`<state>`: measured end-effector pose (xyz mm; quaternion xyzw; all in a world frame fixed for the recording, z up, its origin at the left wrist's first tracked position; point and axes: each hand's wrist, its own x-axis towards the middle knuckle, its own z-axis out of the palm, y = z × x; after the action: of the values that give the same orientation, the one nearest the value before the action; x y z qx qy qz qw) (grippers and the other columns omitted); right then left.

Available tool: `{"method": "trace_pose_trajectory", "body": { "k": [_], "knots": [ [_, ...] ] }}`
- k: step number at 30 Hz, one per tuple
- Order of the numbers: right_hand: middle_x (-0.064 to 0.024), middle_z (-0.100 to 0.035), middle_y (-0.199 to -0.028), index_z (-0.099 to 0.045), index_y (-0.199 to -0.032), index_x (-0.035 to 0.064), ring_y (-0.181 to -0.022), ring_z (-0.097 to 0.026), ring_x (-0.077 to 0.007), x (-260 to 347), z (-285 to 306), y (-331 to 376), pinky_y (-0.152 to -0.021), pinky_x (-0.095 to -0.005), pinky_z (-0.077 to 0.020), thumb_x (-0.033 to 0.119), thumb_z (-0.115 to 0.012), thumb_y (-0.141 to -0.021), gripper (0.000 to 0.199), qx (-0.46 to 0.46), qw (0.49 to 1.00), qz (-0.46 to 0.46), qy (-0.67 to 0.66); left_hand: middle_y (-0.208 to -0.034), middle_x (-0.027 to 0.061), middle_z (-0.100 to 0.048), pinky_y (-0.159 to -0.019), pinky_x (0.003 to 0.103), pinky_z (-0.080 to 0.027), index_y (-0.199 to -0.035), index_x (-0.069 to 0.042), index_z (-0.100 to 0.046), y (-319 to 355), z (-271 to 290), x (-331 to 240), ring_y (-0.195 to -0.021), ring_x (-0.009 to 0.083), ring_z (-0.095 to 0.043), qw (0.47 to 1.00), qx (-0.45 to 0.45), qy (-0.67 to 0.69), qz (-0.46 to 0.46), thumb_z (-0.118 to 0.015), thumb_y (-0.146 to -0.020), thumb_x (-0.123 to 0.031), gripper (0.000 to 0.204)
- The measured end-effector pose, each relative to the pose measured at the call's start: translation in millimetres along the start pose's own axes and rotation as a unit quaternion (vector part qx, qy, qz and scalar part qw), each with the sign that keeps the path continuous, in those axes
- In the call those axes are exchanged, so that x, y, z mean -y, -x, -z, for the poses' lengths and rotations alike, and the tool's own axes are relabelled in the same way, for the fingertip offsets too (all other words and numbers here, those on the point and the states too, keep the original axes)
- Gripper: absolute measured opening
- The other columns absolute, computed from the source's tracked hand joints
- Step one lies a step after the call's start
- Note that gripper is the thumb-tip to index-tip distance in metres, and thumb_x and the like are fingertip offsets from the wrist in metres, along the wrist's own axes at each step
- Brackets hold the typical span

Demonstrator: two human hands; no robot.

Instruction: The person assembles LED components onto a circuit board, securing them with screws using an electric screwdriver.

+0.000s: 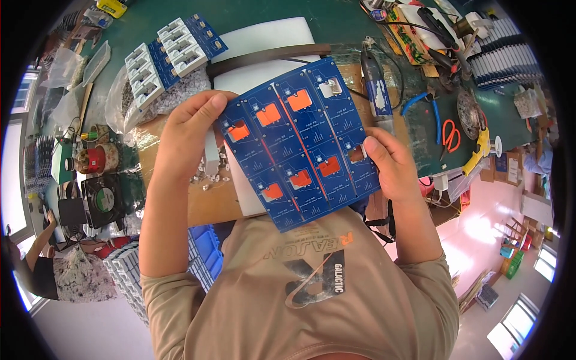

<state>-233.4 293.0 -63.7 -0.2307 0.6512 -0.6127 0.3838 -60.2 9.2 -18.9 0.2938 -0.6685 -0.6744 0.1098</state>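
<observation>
A blue circuit board panel (285, 129) is held up, slightly tilted, in front of my chest. It is divided into several units with rectangular cutouts. Orange shows in most of the cutouts, and a pale patch fills the one at the upper right. My left hand (191, 135) pinches its upper left edge, thumb on the face. On the opposite edge my right hand (393, 165) grips with the thumb on the face beside a cutout. The fingers behind the panel are hidden. Small white parts (217, 179) lie scattered on the brown cardboard below my left hand.
White foam (264, 36) lies behind the panel, crossed by a dark bar (270, 57). Blue boards with white housings (180, 48) rest at the far left. To the right are a blue-bodied hand tool (376, 87), blue-handled pliers (421, 101) and orange-handled scissors (450, 137). A fan (102, 201) stands left.
</observation>
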Motion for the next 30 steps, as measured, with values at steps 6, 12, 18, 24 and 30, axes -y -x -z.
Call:
{"method": "trace_pose_trajectory", "body": {
  "k": [6,12,18,24,30],
  "knots": [
    [-0.0018,-0.069,-0.095,-0.067,-0.112,-0.0002,-0.092,-0.06,-0.0083,7.1,-1.2,0.3,-0.082,-0.0229,-0.0462,0.029,-0.059,-0.102,0.032,-0.043,0.998,-0.006,0.048,-0.087,0.0013,-0.069,-0.065,0.022,-0.046,-0.109,0.0,-0.07,-6.1,-8.4,-5.6,-0.073,0.0074,-0.059,1.0,0.002,-0.008,-0.015,-0.056,-0.102,-0.027,0.031],
    [-0.0037,-0.07,-0.107,-0.064,-0.127,0.0009,-0.094,-0.061,-0.0093,6.5,-0.6,-0.8,-0.086,-0.0239,-0.047,0.031,-0.061,-0.101,0.04,-0.129,0.981,0.062,0.133,-0.087,0.0014,-0.067,-0.06,0.022,-0.044,-0.11,0.0,-0.07,-16.5,-23.7,-7.7,-0.074,0.0062,-0.057,1.0,-0.01,0.016,-0.008,-0.055,-0.102,-0.028,0.032],
    [-0.0113,-0.069,-0.113,-0.06,-0.128,-0.0063,-0.097,-0.066,-0.0152,11.0,39.0,1.5,-0.086,-0.0273,-0.0522,0.028,-0.065,-0.098,0.046,-0.205,0.975,-0.015,-0.083,-0.102,0.0063,-0.064,-0.061,0.022,-0.045,-0.119,0.001,-0.065,-30.1,-29.5,2.5,-0.076,0.0107,-0.057,0.986,0.018,0.16,0.03,-0.049,-0.098,-0.022,0.035],
    [-0.0118,-0.069,-0.112,-0.059,-0.13,-0.0054,-0.096,-0.068,-0.0172,13.6,68.4,9.1,-0.084,-0.0285,-0.0541,0.029,-0.062,-0.099,0.046,-0.184,0.971,-0.005,-0.154,-0.115,0.0141,-0.064,-0.083,0.031,-0.057,-0.125,0.005,-0.059,-10.6,-64.6,23.9,-0.099,0.0209,-0.067,0.978,0.163,0.089,0.099,-0.05,-0.087,0.004,0.039],
    [-0.0124,-0.07,-0.111,-0.058,-0.129,-0.0056,-0.095,-0.069,-0.0183,8.7,79.4,5.2,-0.082,-0.0294,-0.0559,0.029,-0.057,-0.101,0.044,-0.162,0.961,0.001,-0.224,-0.12,0.0138,-0.064,-0.092,0.031,-0.055,-0.126,0.008,-0.057,-13.2,-77.5,21.4,-0.104,0.0221,-0.07,0.97,0.214,-0.045,0.105,-0.056,-0.089,0.007,0.037]
  ]
}}
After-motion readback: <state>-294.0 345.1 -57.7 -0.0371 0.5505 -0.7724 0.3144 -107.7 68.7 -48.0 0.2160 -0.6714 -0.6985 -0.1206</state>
